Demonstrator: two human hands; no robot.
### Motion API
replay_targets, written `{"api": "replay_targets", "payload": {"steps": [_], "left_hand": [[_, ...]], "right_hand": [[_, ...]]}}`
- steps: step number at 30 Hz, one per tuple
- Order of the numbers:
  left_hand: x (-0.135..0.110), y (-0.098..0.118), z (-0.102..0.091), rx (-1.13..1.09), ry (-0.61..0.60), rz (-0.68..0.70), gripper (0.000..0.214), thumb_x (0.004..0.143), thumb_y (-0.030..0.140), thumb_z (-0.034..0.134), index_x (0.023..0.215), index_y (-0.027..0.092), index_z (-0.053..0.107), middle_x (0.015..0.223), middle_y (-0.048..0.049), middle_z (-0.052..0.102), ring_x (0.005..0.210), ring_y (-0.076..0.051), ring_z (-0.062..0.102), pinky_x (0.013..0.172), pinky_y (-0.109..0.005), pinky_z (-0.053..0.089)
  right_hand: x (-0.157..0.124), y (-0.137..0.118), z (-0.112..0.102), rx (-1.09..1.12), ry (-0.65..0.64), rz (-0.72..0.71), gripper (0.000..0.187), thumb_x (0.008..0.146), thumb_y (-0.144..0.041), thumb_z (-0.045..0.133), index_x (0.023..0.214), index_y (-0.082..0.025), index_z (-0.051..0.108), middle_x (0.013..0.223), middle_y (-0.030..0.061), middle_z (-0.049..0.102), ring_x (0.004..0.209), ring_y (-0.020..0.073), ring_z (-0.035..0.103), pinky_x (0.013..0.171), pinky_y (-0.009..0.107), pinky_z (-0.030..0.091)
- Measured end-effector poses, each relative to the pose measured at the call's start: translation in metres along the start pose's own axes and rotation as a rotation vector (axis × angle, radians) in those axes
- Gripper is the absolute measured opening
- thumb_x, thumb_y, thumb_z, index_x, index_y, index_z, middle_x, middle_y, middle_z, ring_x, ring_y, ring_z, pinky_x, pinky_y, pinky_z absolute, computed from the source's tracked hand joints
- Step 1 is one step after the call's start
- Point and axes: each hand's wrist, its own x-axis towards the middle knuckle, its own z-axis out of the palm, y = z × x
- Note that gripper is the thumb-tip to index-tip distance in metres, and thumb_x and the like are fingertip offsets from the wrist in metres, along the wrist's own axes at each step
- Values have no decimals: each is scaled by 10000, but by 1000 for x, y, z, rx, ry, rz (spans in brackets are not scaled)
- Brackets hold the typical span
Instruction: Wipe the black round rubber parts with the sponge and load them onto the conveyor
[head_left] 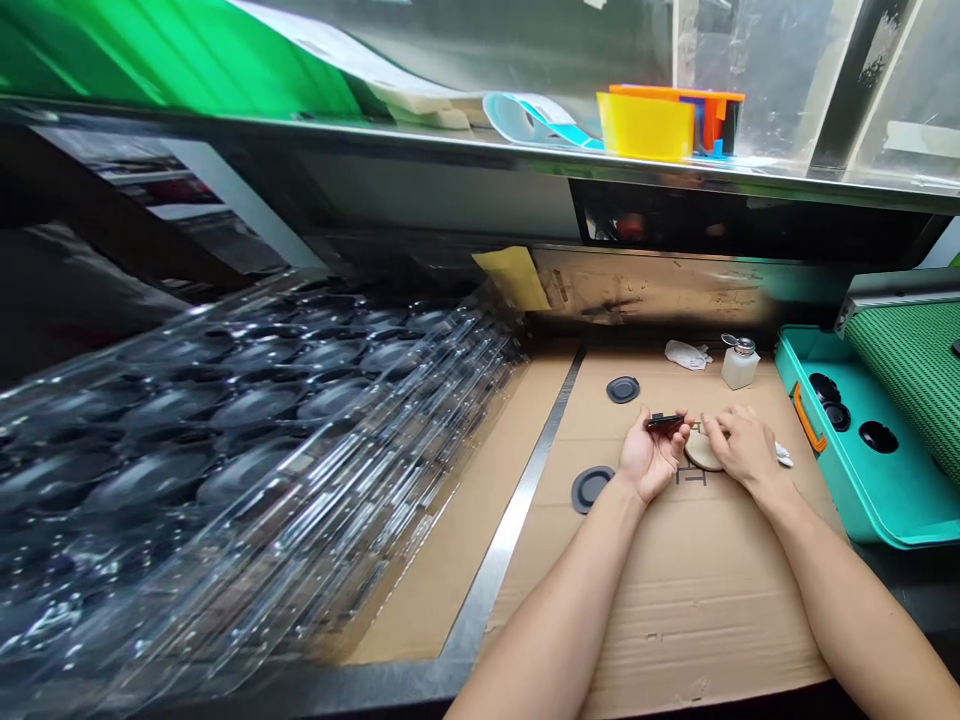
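Observation:
My left hand (646,462) is palm up and holds a small black part (666,421), tilted nearly edge-on, between thumb and fingers. To its right, my right hand (747,448) is palm down with curled fingers over a round tan disc (700,454) on the cardboard (675,590). Whatever the right fingertips hold, if anything, is too small to make out. Left of my hands lie two round dark grey pieces, one farther back (622,389) and one nearer (591,489). Something white (783,455) shows beside my right wrist.
Stacked clear plastic trays (420,480) with dark round parts fill the left. A white pump bottle (740,364) and crumpled tissue (687,354) stand behind my hands. On the right are a teal bin (900,500) with several black parts and a green conveyor belt (915,350). A metal shelf (450,145) crosses above.

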Motion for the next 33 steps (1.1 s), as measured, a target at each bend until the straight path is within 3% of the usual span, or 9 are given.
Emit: {"api": "replay_targets", "payload": {"steps": [3,8,14,18,21,23,25,29,33], "left_hand": [[0,0,0,36,-30,-12,599,1021,535,305,1139,64,655,815,-146,683,631,-145,663,522,-201,551],[-1,-1,1,52,-42,-36,618,1007,571,317,1045,74,681,786,-140,668,602,-138,642,489,-196,530],[-2,-1,4,85,-22,-21,629,1000,588,317,1140,89,674,818,-149,669,645,-160,660,526,-226,553],[-3,2,7,122,-43,11,549,1002,555,366,1292,161,616,883,-150,685,741,-190,697,589,-247,575],[-4,3,10,163,-80,20,457,1016,505,377,1307,220,585,964,-142,698,754,-190,710,527,-210,538],[-4,1,10,236,-100,45,399,1012,502,398,1282,257,561,1009,-119,701,678,-175,700,425,-180,462],[-3,-3,10,347,-80,100,384,986,543,443,1246,274,527,1019,-101,703,568,-156,665,339,-161,356],[-2,-13,9,521,-11,138,462,948,657,414,1119,239,510,979,-117,709,452,-142,611,298,-152,243],[-3,-14,8,564,-61,74,470,975,631,353,1128,224,532,947,-116,713,462,-123,598,325,-158,280]], "right_hand": [[3,12,-11,-126,49,65,305,969,-363,465,936,-229,736,1017,82,686,1040,245,541,863,335,368],[8,34,-25,-225,-124,158,254,812,-289,575,1023,-228,702,1124,92,685,1078,295,566,858,383,391],[10,46,-22,-185,-307,171,199,876,-268,529,958,-212,702,1045,100,707,942,254,653,748,324,409],[9,57,-24,-233,-236,207,375,845,-366,629,1148,-147,664,1174,177,662,998,271,649,768,312,426],[9,61,-29,-208,-258,264,263,850,-373,625,947,-148,721,959,158,713,877,256,665,716,305,422],[10,58,-32,-60,-233,195,233,895,-340,569,850,-175,726,787,98,712,768,218,660,680,287,413],[12,52,-32,153,-149,85,281,934,-363,523,868,-187,732,749,62,710,723,195,654,659,274,418],[13,34,-26,472,-21,-23,336,966,-429,495,993,-195,734,889,53,745,800,202,677,696,280,473],[9,21,-17,490,27,-115,292,979,-350,479,1080,-203,711,1115,82,730,1026,227,669,892,334,492]]}}
